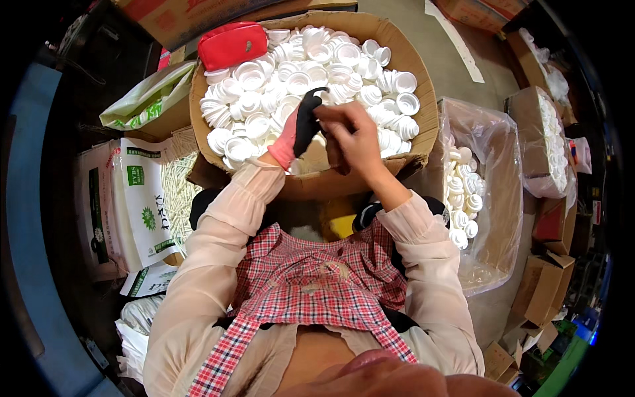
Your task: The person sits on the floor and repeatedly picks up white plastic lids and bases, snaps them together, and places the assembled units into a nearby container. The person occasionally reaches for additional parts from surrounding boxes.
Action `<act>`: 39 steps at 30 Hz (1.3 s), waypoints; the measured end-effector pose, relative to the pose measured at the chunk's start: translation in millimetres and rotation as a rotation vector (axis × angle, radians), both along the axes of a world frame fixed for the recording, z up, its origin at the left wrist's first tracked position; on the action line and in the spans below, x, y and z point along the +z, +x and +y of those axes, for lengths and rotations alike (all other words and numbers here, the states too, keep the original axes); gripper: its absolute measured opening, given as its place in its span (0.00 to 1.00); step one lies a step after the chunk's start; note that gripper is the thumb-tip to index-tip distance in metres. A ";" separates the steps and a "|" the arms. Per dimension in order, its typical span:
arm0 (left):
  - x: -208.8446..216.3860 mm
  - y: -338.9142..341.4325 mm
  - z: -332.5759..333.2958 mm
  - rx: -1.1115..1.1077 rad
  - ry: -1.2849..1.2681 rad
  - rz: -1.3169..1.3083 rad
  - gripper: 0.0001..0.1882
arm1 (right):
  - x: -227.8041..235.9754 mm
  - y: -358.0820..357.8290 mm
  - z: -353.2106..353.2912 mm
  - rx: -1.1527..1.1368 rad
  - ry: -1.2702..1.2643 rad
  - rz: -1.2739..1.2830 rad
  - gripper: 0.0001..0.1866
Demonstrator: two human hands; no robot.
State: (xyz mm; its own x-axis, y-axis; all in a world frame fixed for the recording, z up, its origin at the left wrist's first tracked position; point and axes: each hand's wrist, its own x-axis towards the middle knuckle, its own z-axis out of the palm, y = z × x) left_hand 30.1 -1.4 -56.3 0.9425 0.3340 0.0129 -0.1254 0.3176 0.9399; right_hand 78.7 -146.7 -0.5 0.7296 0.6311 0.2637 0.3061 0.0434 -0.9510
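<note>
A big cardboard box in front of me is heaped with white plastic caps. Over its near side my two hands meet. My left hand, in a pink and black glove, has its fingers drawn in, and a thin dark curved tip sticks out above them. My bare right hand is curled against the left, fingers bent. What lies between the fingers is hidden or too small to make out. A red zip pouch rests on the caps at the far left corner.
Right of me, a box lined with clear plastic holds cream-coloured caps. On the left, thin pale sticks lie beside a white and green printed bag. More cartons line the right side. A blue metal edge runs far left.
</note>
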 end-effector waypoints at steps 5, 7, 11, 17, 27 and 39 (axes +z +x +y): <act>40.2 -12.5 9.7 0.075 0.835 -0.261 0.21 | -6.9 -0.4 -16.2 0.095 -0.181 -0.555 0.13; 14.4 -14.0 20.1 0.109 0.825 -0.264 0.21 | -0.6 -0.8 -11.1 0.060 -0.131 -0.632 0.14; 30.9 -23.9 -18.7 -0.092 0.426 -0.201 0.15 | 3.0 -1.5 -1.7 -0.112 0.026 -0.696 0.16; 33.2 -25.1 -28.5 0.187 0.508 -0.280 0.18 | -8.1 -3.4 1.5 -0.279 -0.072 -0.328 0.11; 13.6 -19.5 54.7 0.189 1.531 0.773 0.21 | -16.7 5.7 -27.3 0.328 -0.486 0.225 0.09; -28.8 40.6 49.6 -0.050 1.643 0.487 0.15 | -10.6 29.5 -39.5 -0.020 -0.363 -0.161 0.10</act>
